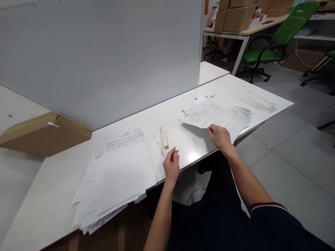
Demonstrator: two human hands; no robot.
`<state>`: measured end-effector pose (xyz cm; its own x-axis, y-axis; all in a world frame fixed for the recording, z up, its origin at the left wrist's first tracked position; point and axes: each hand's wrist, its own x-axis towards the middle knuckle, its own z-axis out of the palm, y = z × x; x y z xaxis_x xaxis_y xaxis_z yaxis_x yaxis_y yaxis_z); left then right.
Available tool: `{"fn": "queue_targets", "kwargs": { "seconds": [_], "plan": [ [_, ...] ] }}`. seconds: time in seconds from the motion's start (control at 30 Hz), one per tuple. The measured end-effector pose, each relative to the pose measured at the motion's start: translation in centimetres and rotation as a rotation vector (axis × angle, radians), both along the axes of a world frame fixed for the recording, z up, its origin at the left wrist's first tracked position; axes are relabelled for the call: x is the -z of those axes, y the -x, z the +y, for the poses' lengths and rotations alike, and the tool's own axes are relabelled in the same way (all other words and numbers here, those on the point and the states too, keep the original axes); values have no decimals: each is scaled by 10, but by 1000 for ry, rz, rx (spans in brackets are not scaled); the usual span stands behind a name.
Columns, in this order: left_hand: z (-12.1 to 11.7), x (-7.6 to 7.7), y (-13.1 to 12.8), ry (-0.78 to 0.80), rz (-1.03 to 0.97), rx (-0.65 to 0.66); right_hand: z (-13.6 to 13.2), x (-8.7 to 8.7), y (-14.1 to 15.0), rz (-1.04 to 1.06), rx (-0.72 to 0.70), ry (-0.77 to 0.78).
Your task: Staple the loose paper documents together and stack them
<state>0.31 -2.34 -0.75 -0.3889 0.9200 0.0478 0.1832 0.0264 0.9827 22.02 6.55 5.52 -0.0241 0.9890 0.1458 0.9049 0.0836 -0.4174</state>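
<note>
White paper, printed on its upper face, is held in the right hand (219, 137): the near long edge of the printed sheet (209, 113) is pinched between thumb and bent fingers, with the gap closed down to the paper's thickness. Whether one sheet or several are caught cannot be told. The rest of the printed sheet is spread beyond and to both sides of these fingers, over other papers (244, 111) whose edges are fanned out to their right, on the white table (235, 89). Along the near edge, to the left of the pinch, the paper is bowed up clear of the table.

Very light, limp handling is to be expected, with easy creasing and some sliding of sheet on sheet. A hold is best taken at an edge or corner, lightly, with the printed middle left unpressed.

The long axis seems to be laid from far left of the right fingers to near right, with the heading-like print towards the far left end.

In the left hand (171, 165), the fingers are loosely curled and nothing is seen to be gripped. Just beyond them a cream block (164, 140) is placed; to their left a stack of sheets (125, 170) is spread.
</note>
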Motion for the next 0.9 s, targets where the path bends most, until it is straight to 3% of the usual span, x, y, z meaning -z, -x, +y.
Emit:
{"fn": "queue_targets", "kwargs": {
  "seconds": [0.1, 0.2, 0.33, 0.43, 0.5, 0.6, 0.67, 0.77, 0.9],
  "plan": [
    [11, -11, -17, 202, -510, 155, -31, 1, 24, -108, -151, -61],
    [24, -19, -24, 206, -748, 169, -63, 10, 49, -186, -341, -105],
    [28, -13, -19, 48, -634, -81, -89, 23, 62, -141, -515, -101],
    [21, -6, -8, 55, -432, -82, -89, 23, 52, 42, -623, 19],
    [15, -7, 0, 50, -338, -36, -76, 19, 39, 195, -555, 21],
    [6, -17, 9, 27, -322, 7, -47, 13, 19, 317, -253, -94],
    [3, -25, 13, 13, -352, 20, -28, 14, 9, 364, -112, -44],
    [0, -34, 18, 5, -372, 15, -13, 23, 7, 532, -146, 215],
    [-3, -39, 28, 28, -312, -58, -15, 38, 16, 1000, -269, 495]
  ]
}}
